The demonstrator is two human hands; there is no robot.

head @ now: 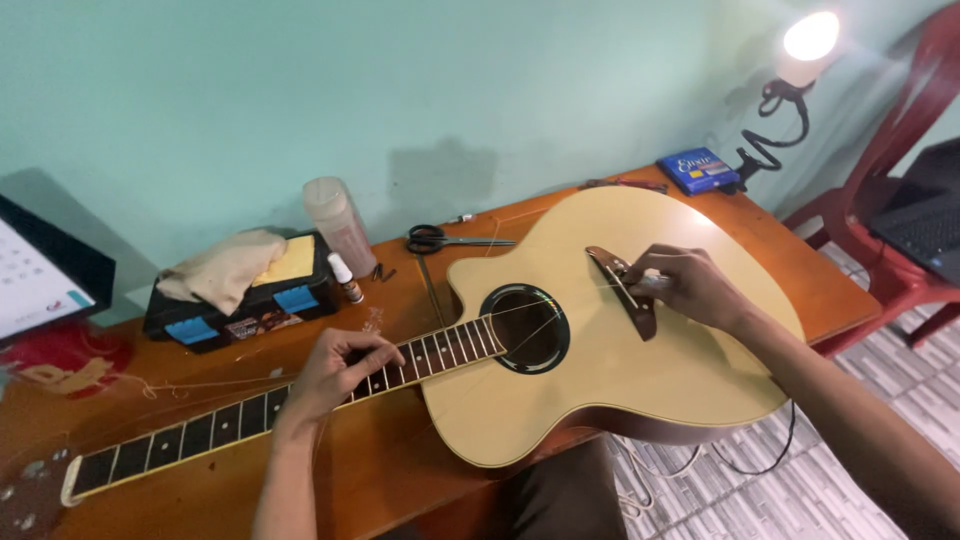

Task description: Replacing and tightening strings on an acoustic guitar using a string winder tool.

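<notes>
A pale acoustic guitar [600, 370] lies flat on the wooden table [400, 470], its neck [190, 435] pointing left. My left hand [335, 372] rests on the fretboard near the body, fingers curled and pinching a thin string. My right hand [685, 283] is at the dark bridge [628, 290], fingertips pressed together on a bridge pin or string end. A thin string runs across the sound hole [525, 328] between the two hands.
Behind the guitar sit a black case [255, 305] with a cloth on it, a tall bottle [340, 225], a small bottle [346, 278], scissors [440, 240] and a blue string pack [697, 170]. A clip lamp [805, 45] shines at right, beside a red chair [900, 150].
</notes>
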